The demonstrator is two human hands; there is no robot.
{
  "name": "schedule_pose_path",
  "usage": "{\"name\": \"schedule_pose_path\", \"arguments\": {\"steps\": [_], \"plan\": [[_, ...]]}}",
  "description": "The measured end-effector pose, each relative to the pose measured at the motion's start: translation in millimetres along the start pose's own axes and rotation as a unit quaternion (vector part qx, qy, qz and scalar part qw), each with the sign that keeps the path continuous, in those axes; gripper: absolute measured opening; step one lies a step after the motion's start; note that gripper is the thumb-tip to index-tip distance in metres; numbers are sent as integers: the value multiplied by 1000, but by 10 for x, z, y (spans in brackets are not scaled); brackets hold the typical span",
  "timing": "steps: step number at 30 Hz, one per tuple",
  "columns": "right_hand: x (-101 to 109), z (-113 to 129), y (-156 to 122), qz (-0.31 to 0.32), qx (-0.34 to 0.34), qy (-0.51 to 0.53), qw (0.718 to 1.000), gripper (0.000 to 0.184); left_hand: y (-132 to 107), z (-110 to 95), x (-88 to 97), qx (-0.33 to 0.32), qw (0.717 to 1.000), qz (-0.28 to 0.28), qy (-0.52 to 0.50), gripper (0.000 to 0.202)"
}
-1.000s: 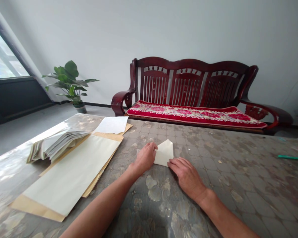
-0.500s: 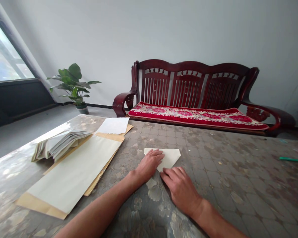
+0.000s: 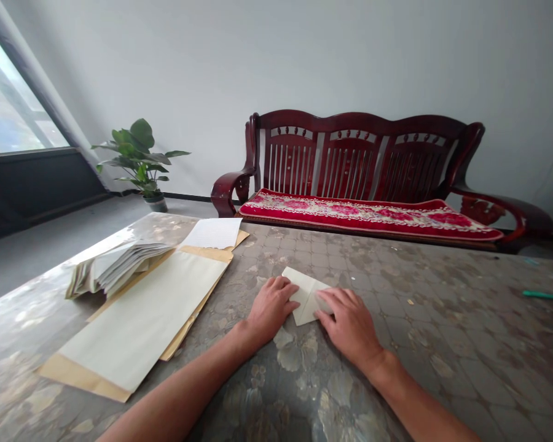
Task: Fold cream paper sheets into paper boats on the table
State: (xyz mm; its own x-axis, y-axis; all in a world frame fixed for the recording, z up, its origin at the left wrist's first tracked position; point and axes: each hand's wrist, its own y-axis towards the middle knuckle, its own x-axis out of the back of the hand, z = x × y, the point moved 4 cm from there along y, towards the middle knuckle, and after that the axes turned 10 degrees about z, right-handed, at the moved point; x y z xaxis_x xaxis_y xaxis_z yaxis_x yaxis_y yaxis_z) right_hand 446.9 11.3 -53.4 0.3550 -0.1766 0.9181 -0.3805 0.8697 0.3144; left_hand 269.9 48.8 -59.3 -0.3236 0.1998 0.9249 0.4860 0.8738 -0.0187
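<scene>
A small folded sheet of pale paper (image 3: 306, 293) lies on the patterned table, with a crease running up its middle. My left hand (image 3: 271, 306) grips its left edge, thumb and fingers closed on the paper. At the opposite edge my right hand (image 3: 349, 322) pinches the paper between its thumb and fingers, which cover that corner. The paper's lower tip points toward me.
To the left lie a large pale sheet (image 3: 142, 319) on brown paper (image 3: 80, 379), a bundle of folded papers (image 3: 120, 267) and a white lined sheet (image 3: 213, 233). A green pen-like stick (image 3: 546, 296) is at far right. Beyond the table stands a wooden bench (image 3: 345, 159).
The paper has turned and its shape has changed from a wide triangle-like piece to a creased, squarer one. My right hand has moved up and right onto its edge; my left hand has shifted slightly.
</scene>
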Motion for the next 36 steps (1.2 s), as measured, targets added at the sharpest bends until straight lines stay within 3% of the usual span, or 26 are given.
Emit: {"name": "schedule_pose_path", "arguments": {"steps": [4,9,14,17,24,31,36], "plan": [[-11,-133,25,18,-58,-16,998,44,-4,46,-27,-6,999,-5,-38,31],[-34,-127,-1,36,-65,49,996,43,22,85,-67,-19,998,-4,-66,35],[-15,-85,-7,79,25,92,992,13,-7,96,-85,-44,997,42,-46,40],[16,-67,-13,81,67,102,989,10,-34,105,-82,-61,996,65,-23,50],[-18,-93,-2,81,29,77,993,12,-50,129,-50,-86,991,99,-18,50],[24,-36,-44,72,121,65,988,21,-39,157,-72,-84,992,84,-48,49],[59,73,-79,65,173,36,982,18,-25,198,-65,-73,993,27,-93,52]]}}
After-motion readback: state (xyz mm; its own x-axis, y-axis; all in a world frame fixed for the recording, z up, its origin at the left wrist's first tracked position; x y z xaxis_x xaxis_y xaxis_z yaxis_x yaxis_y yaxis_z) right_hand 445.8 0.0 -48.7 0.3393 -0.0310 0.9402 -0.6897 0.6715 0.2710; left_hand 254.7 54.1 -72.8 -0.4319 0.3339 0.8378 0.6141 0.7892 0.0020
